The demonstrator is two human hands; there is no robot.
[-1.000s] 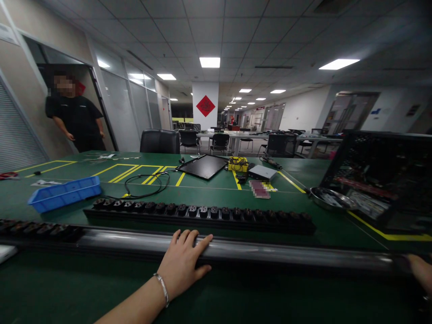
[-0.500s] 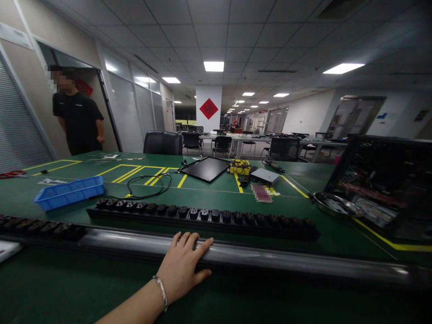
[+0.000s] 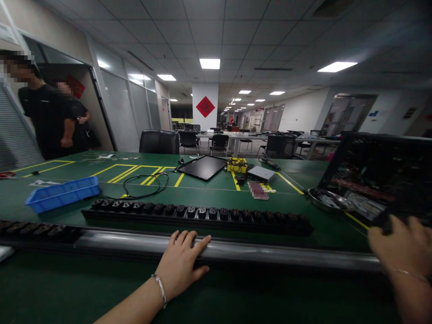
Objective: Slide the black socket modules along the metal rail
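A long black power strip [image 3: 236, 252] with a glossy, rounded surface runs across the near table, and several sockets show at its left end. My left hand [image 3: 184, 258] lies on its middle, palm down with fingers spread, gripping nothing. At the strip's right end is my right hand [image 3: 401, 245], smeared by motion. Its fingers look bent, and a dark patch shows beside the thumb; whether they hold anything is unclear. Just behind lies a second black power strip [image 3: 199, 217], its row of sockets facing up.
Farther back on the green table are a blue bin [image 3: 64, 193], a black cable [image 3: 145, 184], a flat black panel [image 3: 202, 167], a yellow box [image 3: 237, 164] and a grey box [image 3: 261, 173]. A metal bowl [image 3: 326, 204] and an open computer case [image 3: 381, 175] stand right. Two people [image 3: 47, 112] are at left.
My right hand has come into view at the right end of the near strip. My left hand stays on it. One person has moved left, and a second now shows behind.
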